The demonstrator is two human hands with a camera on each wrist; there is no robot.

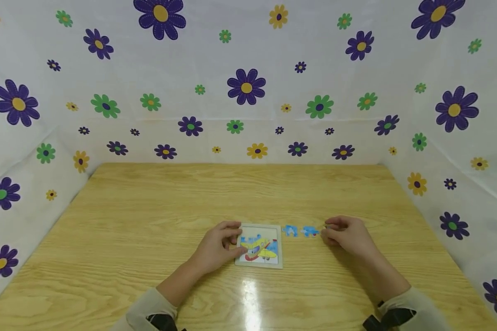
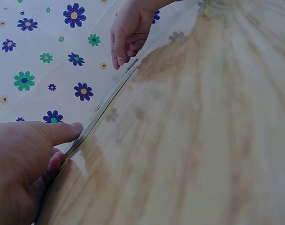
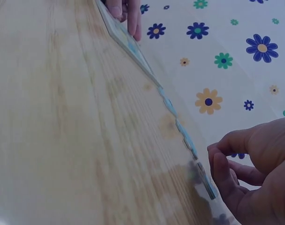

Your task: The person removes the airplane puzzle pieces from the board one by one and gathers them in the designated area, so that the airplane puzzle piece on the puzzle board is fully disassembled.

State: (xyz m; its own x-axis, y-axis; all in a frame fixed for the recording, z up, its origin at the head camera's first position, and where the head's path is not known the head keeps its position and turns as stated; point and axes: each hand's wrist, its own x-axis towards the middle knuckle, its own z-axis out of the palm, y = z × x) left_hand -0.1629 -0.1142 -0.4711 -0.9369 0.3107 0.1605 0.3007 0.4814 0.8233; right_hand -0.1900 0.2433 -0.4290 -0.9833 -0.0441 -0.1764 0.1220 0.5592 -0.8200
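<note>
- Left hand (image 1: 218,246) pinches the left edge of the puzzle tray (image 1: 258,265), which lies on the worktop (image 1: 170,197).
- Two blue pieces (image 1: 309,231) lie to the tray's right.
- Right hand (image 1: 349,234) has fingertips close together beside another piece (image 3: 208,185); I cannot tell if it is pinched.

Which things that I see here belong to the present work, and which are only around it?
In the work:
puzzle tray, gripped by the left hand
yellow plane pieces inside it
two loose blue pieces
third loose piece, near the right hand

Only around it:
wooden table
flowered cloth
</note>
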